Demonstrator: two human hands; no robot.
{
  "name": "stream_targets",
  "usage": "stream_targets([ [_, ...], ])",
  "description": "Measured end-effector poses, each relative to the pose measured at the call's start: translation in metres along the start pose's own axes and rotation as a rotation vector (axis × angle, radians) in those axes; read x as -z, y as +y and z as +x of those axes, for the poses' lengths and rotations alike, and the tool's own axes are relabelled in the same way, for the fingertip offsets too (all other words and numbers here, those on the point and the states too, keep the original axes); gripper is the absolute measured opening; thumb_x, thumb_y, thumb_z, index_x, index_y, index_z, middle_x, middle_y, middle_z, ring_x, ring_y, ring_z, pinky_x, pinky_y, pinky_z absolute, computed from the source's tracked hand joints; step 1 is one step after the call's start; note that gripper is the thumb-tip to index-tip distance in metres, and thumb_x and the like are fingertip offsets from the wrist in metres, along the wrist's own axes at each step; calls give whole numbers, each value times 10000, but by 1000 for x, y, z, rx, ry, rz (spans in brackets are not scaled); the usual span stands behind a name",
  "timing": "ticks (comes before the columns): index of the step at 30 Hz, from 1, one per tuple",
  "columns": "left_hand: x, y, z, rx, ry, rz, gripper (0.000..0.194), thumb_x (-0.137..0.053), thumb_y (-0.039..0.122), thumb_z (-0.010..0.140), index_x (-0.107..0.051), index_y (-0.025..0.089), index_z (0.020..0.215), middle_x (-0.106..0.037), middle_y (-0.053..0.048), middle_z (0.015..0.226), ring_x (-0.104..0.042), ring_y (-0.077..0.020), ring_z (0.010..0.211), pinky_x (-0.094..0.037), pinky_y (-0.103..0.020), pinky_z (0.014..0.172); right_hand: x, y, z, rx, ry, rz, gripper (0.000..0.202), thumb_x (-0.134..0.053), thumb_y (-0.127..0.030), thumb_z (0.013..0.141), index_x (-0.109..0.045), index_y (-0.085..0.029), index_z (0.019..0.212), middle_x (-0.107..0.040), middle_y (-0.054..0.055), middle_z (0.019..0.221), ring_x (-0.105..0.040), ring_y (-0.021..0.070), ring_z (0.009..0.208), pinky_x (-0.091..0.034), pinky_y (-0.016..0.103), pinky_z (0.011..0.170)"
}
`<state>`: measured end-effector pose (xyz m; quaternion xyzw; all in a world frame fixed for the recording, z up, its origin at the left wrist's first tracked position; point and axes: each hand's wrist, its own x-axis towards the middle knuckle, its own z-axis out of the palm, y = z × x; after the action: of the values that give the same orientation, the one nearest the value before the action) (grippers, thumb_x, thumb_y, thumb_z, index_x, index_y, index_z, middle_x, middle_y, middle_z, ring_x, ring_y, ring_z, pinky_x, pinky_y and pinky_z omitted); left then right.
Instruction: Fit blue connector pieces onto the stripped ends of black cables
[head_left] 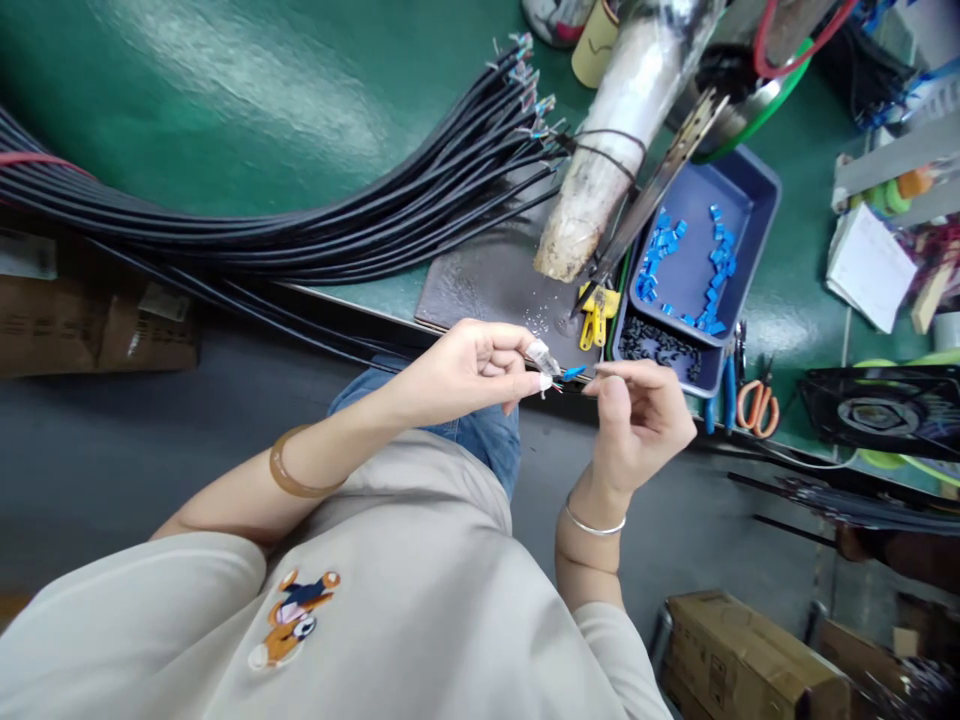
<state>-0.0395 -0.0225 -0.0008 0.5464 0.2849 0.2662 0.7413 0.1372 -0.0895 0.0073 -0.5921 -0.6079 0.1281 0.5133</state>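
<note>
My left hand [480,370] is closed in a pinch on the stripped end of a black cable, with white wrapping on its thumb and a fingertip. Thin coloured wires [556,387] stick out past the thumb. Right beside them is a small blue connector piece [574,372]; whether it sits on a wire I cannot tell. Just to its right, my right hand [637,420] has thumb and forefinger drawn together, and what lies between them is too small to make out. Both hands are over the table's front edge.
A bundle of black cables [315,235] lies on the green table [225,90]. A wrapped machine arm [600,150] hangs above yellow cutters [596,315]. Blue trays [761,200] hold blue connectors [720,265] and black parts [660,345]. Orange-handled scissors [759,405] and a fan [877,412] are to the right.
</note>
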Motion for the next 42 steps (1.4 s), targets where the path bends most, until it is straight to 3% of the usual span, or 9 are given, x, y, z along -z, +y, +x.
stream_targets([
  [2, -1, -1, 1, -10, 26, 1, 128, -658, 235, 826, -635, 117, 781, -563, 31, 559, -490, -42, 512, -381, -143, 499, 2, -1, 4, -25, -27, -77, 121, -632, -298, 886, -688, -222, 962, -604, -43, 668, -447, 65, 504, -356, 237, 504],
  [7, -4, -6, 3, -122, 112, 16, 133, -673, 236, 812, -668, 111, 765, -579, 16, 671, -489, -40, 590, -409, -145, 556, 0, -2, 7, -82, -169, -164, 275, -582, -304, 916, -600, -182, 671, -520, -48, 579, -432, 57, 505, -310, 244, 504],
  [10, -5, -8, 5, -141, 161, 47, 148, -678, 248, 809, -661, 109, 760, -558, 15, 671, -476, -46, 604, -404, -154, 566, -3, -3, 4, -21, -99, -233, 260, -616, -287, 892, -585, -184, 656, -481, -63, 552, -360, 44, 477, -280, 244, 486],
  [13, -6, -7, 6, -126, 192, 82, 152, -664, 236, 813, -642, 105, 739, -487, 32, 619, -410, -35, 561, -332, -150, 504, -3, -3, 1, 7, 53, -142, 83, -606, -275, 891, -650, -212, 859, -460, -81, 536, -403, 53, 448, -304, 232, 455],
  [16, -6, -7, 9, -140, 203, 85, 152, -655, 227, 813, -630, 107, 724, -490, 30, 625, -403, -33, 557, -326, -150, 501, -3, -1, 0, 28, 197, 60, 237, -539, -194, 919, -568, -242, 1149, -602, -82, 627, -488, 57, 417, -377, 210, 417],
  [19, -6, -7, 11, -149, 198, 83, 152, -652, 233, 814, -624, 114, 723, -496, 26, 631, -416, -41, 562, -345, -158, 511, -3, 2, -3, 115, 265, 34, 285, -540, -102, 908, -557, -245, 1153, -744, -30, 885, -651, 79, 515, -510, 220, 444],
  [22, -6, -6, 13, -145, 198, 80, 148, -651, 241, 811, -620, 121, 729, -479, 28, 620, -403, -46, 548, -334, -170, 499, -7, 6, -5, 247, 196, -161, 232, -646, -84, 839, -613, -232, 1015, -759, -10, 945, -758, 166, 780, -635, 298, 637],
  [26, -6, -6, 17, -180, 238, 108, 151, -633, 229, 819, -605, 131, 707, -442, 36, 605, -377, -47, 537, -312, -181, 496, -16, 13, -6, 346, 83, -294, 186, -679, -109, 818, -609, -220, 949, -755, 33, 1051, -749, 179, 929, -648, 328, 799],
  [42, -7, -8, 33, -225, 372, 263, 125, -571, 204, 846, -598, 149, 738, -522, 12, 643, -455, -70, 561, -398, -198, 540, -23, 13, 6, 150, 5, -127, 106, -622, -134, 848, -548, -207, 867, -714, 79, 1159, -745, 185, 927, -667, 370, 783],
])
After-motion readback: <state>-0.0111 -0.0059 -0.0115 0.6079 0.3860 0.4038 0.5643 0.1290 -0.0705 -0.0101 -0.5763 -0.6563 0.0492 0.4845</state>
